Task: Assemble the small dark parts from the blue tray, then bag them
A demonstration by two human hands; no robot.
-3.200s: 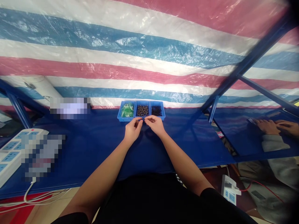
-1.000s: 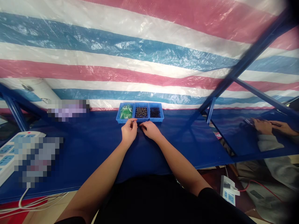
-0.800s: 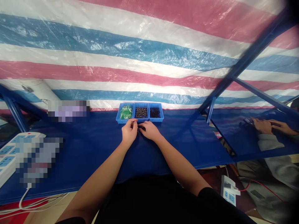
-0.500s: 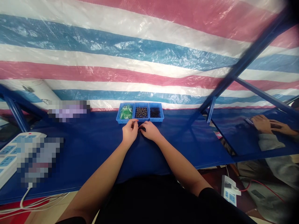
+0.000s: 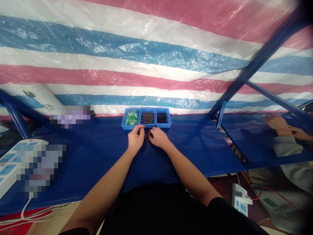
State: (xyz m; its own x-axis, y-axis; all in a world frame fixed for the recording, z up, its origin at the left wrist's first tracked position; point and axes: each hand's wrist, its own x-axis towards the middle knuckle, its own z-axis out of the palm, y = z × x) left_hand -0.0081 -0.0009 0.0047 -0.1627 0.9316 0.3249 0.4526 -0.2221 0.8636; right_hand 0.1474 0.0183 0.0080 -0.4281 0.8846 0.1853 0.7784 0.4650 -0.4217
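Note:
My left hand (image 5: 136, 138) and my right hand (image 5: 157, 138) rest close together on the blue table cloth (image 5: 97, 156), just in front of a row of small blue bins. Both hands have their fingers curled in a pinch around something tiny and dark that I cannot make out. The left bin (image 5: 131, 118) holds green pieces, the middle bin (image 5: 148, 117) holds dark beads or small parts, and the right bin (image 5: 163, 118) holds black small parts.
A white power strip (image 5: 8, 163) lies at the left edge with cables hanging down. Blue metal frame bars (image 5: 246, 75) cross at the right. Another person's hands (image 5: 278, 124) work at the neighbouring table on the right. A striped tarpaulin hangs behind.
My hands have dropped from just in front of the bins to the cloth and stayed pinched together. The other person's hands at the right have shifted a little.

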